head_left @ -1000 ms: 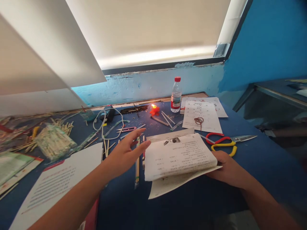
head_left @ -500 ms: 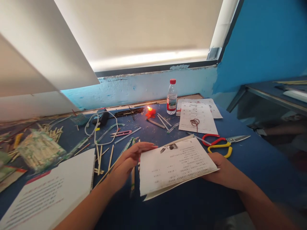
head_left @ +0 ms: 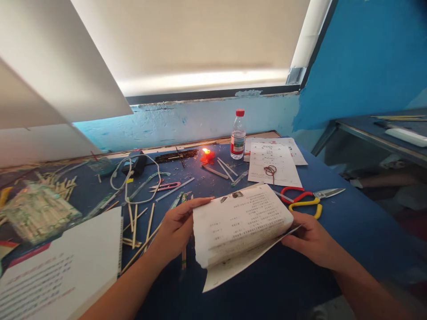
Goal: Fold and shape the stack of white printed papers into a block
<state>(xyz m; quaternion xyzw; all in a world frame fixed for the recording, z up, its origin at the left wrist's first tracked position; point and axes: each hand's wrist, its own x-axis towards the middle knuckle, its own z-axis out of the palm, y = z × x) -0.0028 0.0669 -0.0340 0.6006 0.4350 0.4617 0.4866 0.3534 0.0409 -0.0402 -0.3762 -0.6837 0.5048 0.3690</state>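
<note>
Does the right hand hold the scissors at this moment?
No, the right hand holds the printed paper, and the scissors lie on the table beyond it.

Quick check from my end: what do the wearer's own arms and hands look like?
The left forearm and right forearm are bare, no sleeve in view. The left hand and right hand wear no glove; no ring, watch or bracelet shows.

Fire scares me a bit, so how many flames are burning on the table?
1. The flame is on the red candle near the back of the table, left of the bottle and beyond the paper between the left hand and right hand. No other flame shows.
</note>
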